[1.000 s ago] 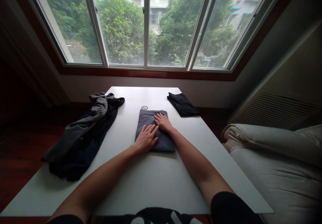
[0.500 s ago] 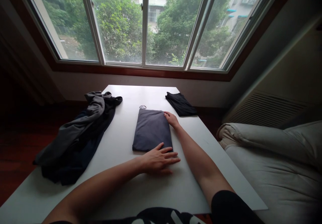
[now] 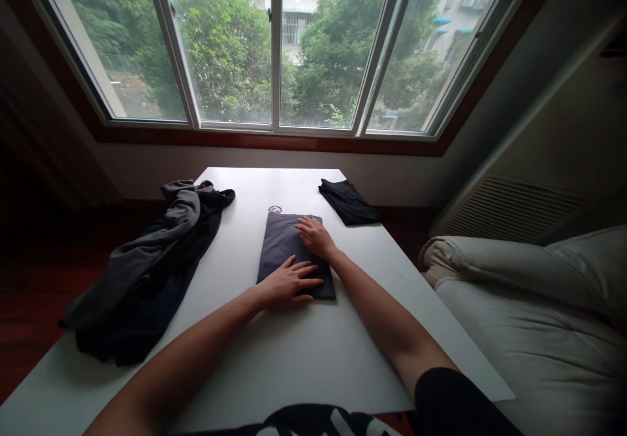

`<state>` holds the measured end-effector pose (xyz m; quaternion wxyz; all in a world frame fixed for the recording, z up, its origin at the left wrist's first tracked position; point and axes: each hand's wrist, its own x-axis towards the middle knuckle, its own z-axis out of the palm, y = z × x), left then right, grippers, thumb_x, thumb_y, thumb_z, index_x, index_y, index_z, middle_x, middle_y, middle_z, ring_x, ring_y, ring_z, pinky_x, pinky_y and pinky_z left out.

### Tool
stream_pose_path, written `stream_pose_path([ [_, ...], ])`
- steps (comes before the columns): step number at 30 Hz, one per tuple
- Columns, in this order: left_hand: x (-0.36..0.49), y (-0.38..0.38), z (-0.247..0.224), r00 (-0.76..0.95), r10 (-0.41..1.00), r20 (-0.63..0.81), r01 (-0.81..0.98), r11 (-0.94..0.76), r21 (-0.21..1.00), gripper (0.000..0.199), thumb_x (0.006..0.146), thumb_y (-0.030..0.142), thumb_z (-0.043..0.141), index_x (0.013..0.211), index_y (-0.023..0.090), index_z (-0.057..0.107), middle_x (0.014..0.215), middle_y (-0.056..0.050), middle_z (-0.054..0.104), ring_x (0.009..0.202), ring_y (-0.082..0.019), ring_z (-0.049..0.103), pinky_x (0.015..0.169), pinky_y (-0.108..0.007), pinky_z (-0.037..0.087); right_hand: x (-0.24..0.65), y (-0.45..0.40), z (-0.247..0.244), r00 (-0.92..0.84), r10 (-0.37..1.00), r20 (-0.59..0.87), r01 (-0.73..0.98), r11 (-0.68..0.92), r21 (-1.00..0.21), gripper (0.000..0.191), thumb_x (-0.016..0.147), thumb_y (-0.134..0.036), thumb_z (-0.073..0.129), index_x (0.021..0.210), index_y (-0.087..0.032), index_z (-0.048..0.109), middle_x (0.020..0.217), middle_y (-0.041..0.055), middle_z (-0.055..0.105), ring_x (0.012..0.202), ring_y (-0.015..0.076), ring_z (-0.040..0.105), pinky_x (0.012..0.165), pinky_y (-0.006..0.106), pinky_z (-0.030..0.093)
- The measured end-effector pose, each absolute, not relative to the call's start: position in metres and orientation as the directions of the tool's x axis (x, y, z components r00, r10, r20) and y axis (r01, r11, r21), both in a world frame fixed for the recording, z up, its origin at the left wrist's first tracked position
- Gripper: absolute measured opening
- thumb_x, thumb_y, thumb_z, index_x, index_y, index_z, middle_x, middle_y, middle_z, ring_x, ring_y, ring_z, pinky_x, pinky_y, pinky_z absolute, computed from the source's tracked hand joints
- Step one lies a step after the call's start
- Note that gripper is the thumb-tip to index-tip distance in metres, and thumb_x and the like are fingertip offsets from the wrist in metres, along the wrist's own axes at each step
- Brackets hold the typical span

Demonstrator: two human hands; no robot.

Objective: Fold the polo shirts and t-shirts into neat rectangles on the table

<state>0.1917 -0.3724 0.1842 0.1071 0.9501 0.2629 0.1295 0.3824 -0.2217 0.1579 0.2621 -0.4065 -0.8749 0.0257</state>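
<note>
A dark grey folded garment (image 3: 279,243) lies flat as a neat rectangle in the middle of the white table (image 3: 294,351). From its far left corner a thin cord loop (image 3: 275,209) sticks out. My left hand (image 3: 290,281) rests on the near part of the garment, palm down with fingers spread. Farther up, my right hand (image 3: 316,235) lies on the garment's right side, its fingers stretched toward the left. Neither hand grips the cloth. The garment's exact kind does not show.
A loose heap of dark and grey clothes (image 3: 151,260) hangs over the table's left edge. Near the far right edge lies a folded black garment (image 3: 349,202). A pale sofa (image 3: 533,292) stands close on the right, and a window (image 3: 274,51) is beyond the table.
My left hand has moved left and slightly forward onto the garment. My right hand has slid from its right edge inward over the cloth. The view has shifted slightly.
</note>
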Motion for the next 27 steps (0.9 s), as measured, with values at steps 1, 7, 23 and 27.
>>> stream_pose_path([
  [1, 0.194, -0.374, 0.185, 0.843, 0.504, 0.19, 0.443, -0.85, 0.285, 0.051, 0.102, 0.05, 0.054, 0.151, 0.036, 0.052, 0.163, -0.006, 0.042, 0.15, -0.031, 0.037, 0.126, -0.056, 0.012, 0.377, -0.224, 0.156, -0.574, 0.711, 0.406, 0.676, 0.691, -0.255, 0.039, 0.102, -0.029, 0.05, 0.138, -0.025, 0.066, 0.155, 0.005, 0.051, 0.15, 0.0251, 0.038, 0.125, 0.049, 0.027],
  [7, 0.197, -0.375, 0.19, 0.881, 0.457, 0.124, 0.387, -0.846, 0.366, 0.05, 0.1, 0.046, 0.057, 0.149, 0.039, 0.054, 0.162, -0.002, 0.043, 0.153, -0.032, 0.032, 0.126, -0.057, 0.009, 0.381, -0.21, 0.147, -0.495, 0.847, 0.192, 0.802, 0.531, -0.275, 0.047, 0.106, -0.045, 0.043, 0.149, -0.03, 0.056, 0.161, 0.0041, 0.044, 0.153, 0.0284, 0.031, 0.125, 0.055, 0.021],
  [23, 0.202, -0.371, 0.2, 0.957, 0.276, 0.09, 0.102, -0.611, 0.785, 0.032, 0.096, 0.024, 0.058, 0.123, 0.029, 0.074, 0.141, -0.002, 0.066, 0.142, -0.024, 0.05, 0.128, -0.044, 0.011, 0.366, -0.228, 0.153, -0.709, 0.701, 0.08, 0.684, 0.71, -0.165, 0.061, 0.108, -0.053, 0.025, 0.164, -0.028, 0.03, 0.171, 0.0033, 0.021, 0.158, 0.0233, 0.015, 0.128, 0.048, 0.007],
  [27, 0.202, -0.37, 0.203, 0.97, 0.243, 0.031, 0.122, -0.588, 0.799, 0.035, 0.095, 0.027, 0.06, 0.127, 0.03, 0.072, 0.145, -0.002, 0.063, 0.147, -0.024, 0.043, 0.128, -0.047, 0.004, 0.382, -0.208, 0.152, -0.501, 0.865, -0.002, 0.852, 0.493, -0.176, 0.07, 0.106, -0.062, 0.022, 0.165, -0.026, 0.025, 0.172, 0.0041, 0.017, 0.159, 0.027, 0.007, 0.127, 0.053, 0.001],
])
